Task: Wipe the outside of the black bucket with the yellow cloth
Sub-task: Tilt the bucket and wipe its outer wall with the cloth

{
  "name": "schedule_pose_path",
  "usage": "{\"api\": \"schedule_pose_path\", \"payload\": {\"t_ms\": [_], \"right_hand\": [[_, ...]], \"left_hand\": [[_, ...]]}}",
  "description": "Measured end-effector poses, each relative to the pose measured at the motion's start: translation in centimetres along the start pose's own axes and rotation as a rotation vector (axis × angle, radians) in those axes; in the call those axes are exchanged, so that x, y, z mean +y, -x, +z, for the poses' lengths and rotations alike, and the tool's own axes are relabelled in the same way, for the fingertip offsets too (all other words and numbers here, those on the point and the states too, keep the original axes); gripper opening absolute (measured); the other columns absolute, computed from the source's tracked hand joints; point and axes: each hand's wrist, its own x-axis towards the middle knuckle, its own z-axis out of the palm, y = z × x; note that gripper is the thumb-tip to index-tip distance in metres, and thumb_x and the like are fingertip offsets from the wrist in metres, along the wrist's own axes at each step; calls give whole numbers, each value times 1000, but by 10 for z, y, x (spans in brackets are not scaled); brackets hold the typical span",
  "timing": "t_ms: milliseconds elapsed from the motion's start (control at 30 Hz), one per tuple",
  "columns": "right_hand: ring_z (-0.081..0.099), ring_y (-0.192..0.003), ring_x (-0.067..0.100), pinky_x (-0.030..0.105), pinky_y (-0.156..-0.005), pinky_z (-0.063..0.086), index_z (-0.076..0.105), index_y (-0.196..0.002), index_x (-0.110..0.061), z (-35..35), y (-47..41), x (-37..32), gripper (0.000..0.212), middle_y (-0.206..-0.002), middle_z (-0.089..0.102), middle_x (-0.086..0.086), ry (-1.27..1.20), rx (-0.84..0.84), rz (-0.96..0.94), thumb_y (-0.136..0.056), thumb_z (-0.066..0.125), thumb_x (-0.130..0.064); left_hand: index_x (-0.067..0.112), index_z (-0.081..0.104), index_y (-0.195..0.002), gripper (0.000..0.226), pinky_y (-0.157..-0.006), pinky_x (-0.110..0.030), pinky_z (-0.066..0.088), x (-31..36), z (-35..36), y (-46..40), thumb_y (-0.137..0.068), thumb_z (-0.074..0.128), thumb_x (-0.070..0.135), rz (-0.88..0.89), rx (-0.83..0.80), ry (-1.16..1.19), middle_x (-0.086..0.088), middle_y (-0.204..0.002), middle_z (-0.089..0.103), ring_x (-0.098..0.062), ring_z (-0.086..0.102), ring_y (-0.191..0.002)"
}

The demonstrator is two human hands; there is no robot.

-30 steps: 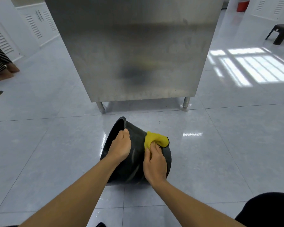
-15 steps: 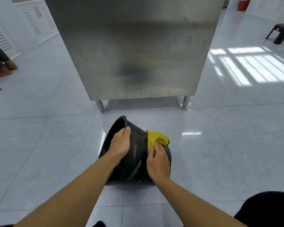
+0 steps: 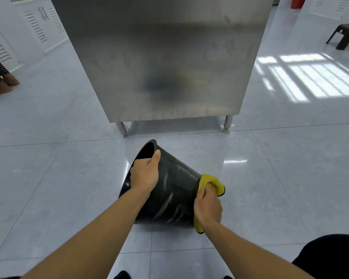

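- The black bucket (image 3: 169, 190) lies tipped on its side on the pale tiled floor (image 3: 270, 188), a little below the middle of the view and just this side of a big steel cabinet (image 3: 159, 57).
- Its long axis runs from about ten o'clock to four o'clock: the open mouth faces up and left toward ten o'clock, and the narrower base end points down and right toward four o'clock.
- The rim at the mouth is lifted off the floor, while the lower side of the wall rests on the tiles.
- The left hand (image 3: 144, 174) holds the rim at the twelve o'clock edge of the mouth; the thumb lies on the outside wall and the fingers curl over the lip into the opening, so this grip is closed on the bucket.
- The right hand (image 3: 208, 206) sits at the base end, at roughly four o'clock from the bucket's middle, its fingers bunched around the yellow cloth (image 3: 212, 182) and pressing it against the outer wall.
- Yellow cloth shows above the knuckles and again as a flap hanging below the wrist.
- Wet-looking streaks shine along the bucket's dark side between the two hands.
- A dark stool (image 3: 345, 35) stands well apart at two o'clock.
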Motion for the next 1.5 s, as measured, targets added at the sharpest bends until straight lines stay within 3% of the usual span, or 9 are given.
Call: {"api": "schedule_pose_path", "payload": {"t_ms": [100,300,533,800,967,1100,1267,1400,1500], "right_hand": [[63,-89,30,36,-74,43,54,-111,-15,4,8,-5,24,-107,67,10,3,16,-101,-107,36,-31],[64,-102,23,31,-76,45,58,-121,-21,10,30,-43,25,-126,65,-1,-43,-11,-400,-106,40,-29],[64,-111,21,29,-84,52,59,-131,-19,21,53,-77,39,-133,64,1,-198,-65,-670,-103,37,-35],[56,-131,12,0,-96,34,48,-151,-21,21,51,-76,45,-153,52,-4,-192,-57,-674,-108,42,-32],[55,-130,13,5,-93,35,46,-151,-26,19,36,-62,44,-152,50,-8,-188,-56,-576,-107,41,-31],[56,-128,19,21,-90,41,46,-149,-26,20,21,-42,43,-151,51,-7,-117,-36,-447,-108,37,-34],[60,-117,21,26,-83,42,50,-141,-22,21,21,-45,38,-144,56,-3,-107,-31,-404,-107,36,-32],[61,-111,18,23,-82,45,54,-135,-21,24,37,-58,33,-137,59,-3,-174,-41,-524,-106,39,-29],[62,-113,18,25,-87,50,55,-135,-22,26,48,-72,34,-137,59,-2,-230,-75,-629,-105,40,-30]], "left_hand": [[9,52,-73,60,-82,-47,52,-3,1,-4,-103,32,57,-24,-9,-104,-7,-74,57,-24,55,-74],[9,40,-149,61,-109,-51,38,1,2,-4,-104,18,45,-137,-73,-192,-17,-143,52,-37,51,-127],[13,59,-83,39,-87,-44,49,3,-4,1,-91,32,39,-234,-141,98,-14,-90,60,-29,57,-85],[22,67,-83,36,-94,-41,54,4,-5,3,-102,49,46,-194,-208,169,-5,-92,71,-21,68,-91],[13,60,-78,49,-88,-39,54,3,-5,2,-97,47,56,-216,-128,118,-8,-92,69,-27,66,-88],[13,57,-90,52,-83,-40,50,3,-6,3,-101,34,58,-196,-139,45,-13,-92,63,-24,59,-83],[7,46,-141,66,-104,-50,43,6,-2,5,-99,21,50,-193,-118,-35,-22,-138,57,-42,55,-124],[-2,40,-102,46,-72,-41,39,5,-4,9,-88,27,40,-197,-76,49,-24,-82,48,-23,43,-65],[13,27,-73,28,-67,-40,31,3,-3,10,-93,31,33,-129,-103,61,-4,-70,35,-20,33,-61]]}}
